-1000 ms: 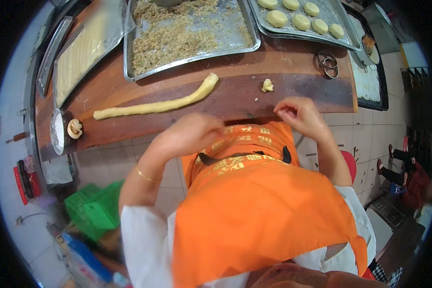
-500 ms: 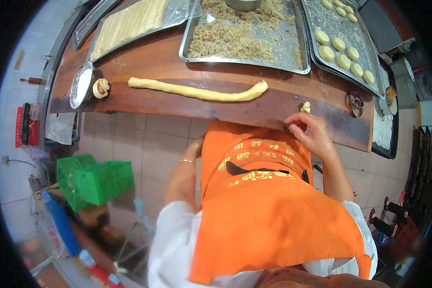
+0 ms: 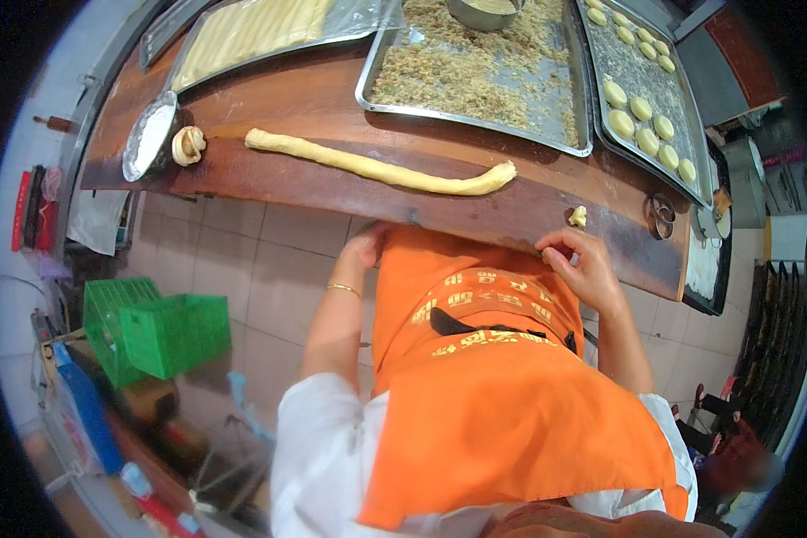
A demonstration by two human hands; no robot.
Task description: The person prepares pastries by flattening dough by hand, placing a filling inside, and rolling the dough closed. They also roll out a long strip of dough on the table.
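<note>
A long rope of yellow dough (image 3: 381,169) lies across the wooden table, slightly bent up at its right end. To its right, close to the front edge, sits a small scrap of dough (image 3: 577,216). My right hand (image 3: 587,269) is at that edge just below the scrap, thumb and forefinger pinched together; what is between them, if anything, is too small to make out. Beside the orange apron (image 3: 502,430), my left hand (image 3: 365,246) is at the table's edge, its fingers hidden. A pale coiled piece (image 3: 188,145) lies left of the rope, beside a metal bowl of white powder (image 3: 152,136).
At the back stand a tray of crumbly filling (image 3: 475,117) with a metal bowl (image 3: 484,13) in it, a plastic-covered tray of dough strips (image 3: 242,45), and a tray of round dough pieces (image 3: 641,108). Ring cutters (image 3: 662,218) lie right. Green crates (image 3: 175,334) are lower left.
The view has shifted a little. My left hand has come up beside the apron to the table's edge. My right hand stays by the edge, and the dough rope lies as before.
</note>
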